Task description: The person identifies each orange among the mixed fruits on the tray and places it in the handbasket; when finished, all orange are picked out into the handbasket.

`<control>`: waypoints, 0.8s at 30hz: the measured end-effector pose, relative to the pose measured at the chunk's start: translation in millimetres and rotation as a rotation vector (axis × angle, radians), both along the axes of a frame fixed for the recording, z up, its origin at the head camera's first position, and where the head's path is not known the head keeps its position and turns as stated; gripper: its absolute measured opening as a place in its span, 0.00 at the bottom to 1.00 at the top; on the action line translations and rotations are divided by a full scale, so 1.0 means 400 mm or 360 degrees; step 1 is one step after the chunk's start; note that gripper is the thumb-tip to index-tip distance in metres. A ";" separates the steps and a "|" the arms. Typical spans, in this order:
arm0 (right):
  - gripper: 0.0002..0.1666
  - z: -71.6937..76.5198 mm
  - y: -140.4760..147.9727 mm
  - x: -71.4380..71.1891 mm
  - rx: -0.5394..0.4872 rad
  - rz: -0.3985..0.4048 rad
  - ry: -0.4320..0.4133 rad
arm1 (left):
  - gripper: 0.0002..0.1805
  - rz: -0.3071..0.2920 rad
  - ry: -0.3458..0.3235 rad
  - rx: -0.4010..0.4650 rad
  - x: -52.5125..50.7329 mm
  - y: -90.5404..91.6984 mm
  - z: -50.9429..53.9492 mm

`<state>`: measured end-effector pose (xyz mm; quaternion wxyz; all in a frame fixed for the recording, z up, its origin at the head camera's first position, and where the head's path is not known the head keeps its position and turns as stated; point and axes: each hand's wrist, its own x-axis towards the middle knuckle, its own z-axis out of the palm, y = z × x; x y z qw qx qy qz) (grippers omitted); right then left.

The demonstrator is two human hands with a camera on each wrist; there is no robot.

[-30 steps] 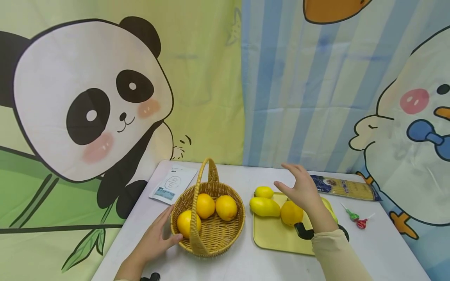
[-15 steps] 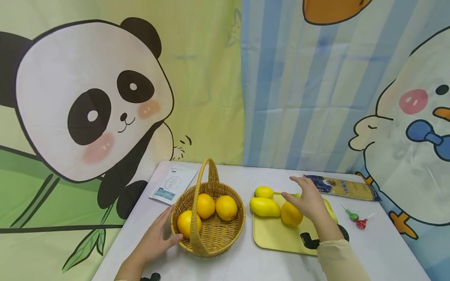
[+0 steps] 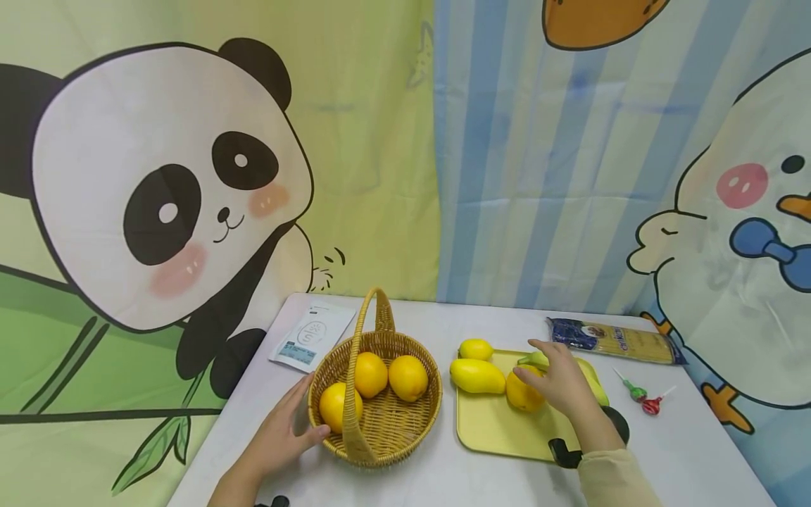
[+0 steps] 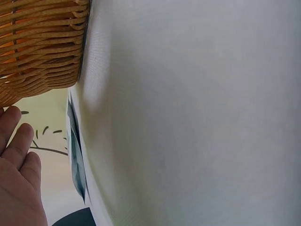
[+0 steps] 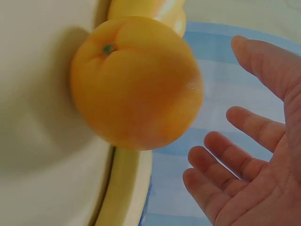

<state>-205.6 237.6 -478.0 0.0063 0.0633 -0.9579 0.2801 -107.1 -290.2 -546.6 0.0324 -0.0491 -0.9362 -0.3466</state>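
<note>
A wicker basket (image 3: 405,426) with an arched handle holds three oranges (image 3: 407,377). My left hand (image 3: 275,440) rests against its left side, the thumb at the rim; in the left wrist view the fingers (image 4: 21,143) lie nearly straight by the weave. Right of the basket, a yellow tray (image 3: 494,429) bears another orange (image 3: 523,396). Over that orange hovers my right hand (image 3: 564,384), fingers spread and thumb apart. The right wrist view has a gap between this hand and the orange (image 5: 136,84). A mango (image 3: 478,377) lies on the orange's left.
A lemon (image 3: 475,349) sits at the tray's back left corner, and a banana (image 3: 595,384) lies partly hidden behind my right hand. Farther out are a pasta packet (image 3: 617,340), two lollipops (image 3: 643,398) and a white pouch (image 3: 310,334). A printed curtain (image 3: 507,176) closes the back.
My right hand has come down and a little to the right, closer to the orange on the tray. The left hand and basket have stayed in place.
</note>
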 end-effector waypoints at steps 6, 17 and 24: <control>0.47 -0.029 0.010 0.006 -0.0004 0.0005 -0.0020 | 0.57 0.0022 -0.0043 0.0005 -0.001 0.002 -0.001; 0.48 -0.063 0.014 0.022 0.0019 0.0008 -0.0064 | 0.57 0.0014 -0.0017 -0.0006 -0.004 -0.003 -0.005; 0.51 -0.078 0.013 0.032 -0.0010 0.0030 -0.0101 | 0.57 0.0019 -0.0023 -0.0007 -0.003 -0.003 -0.006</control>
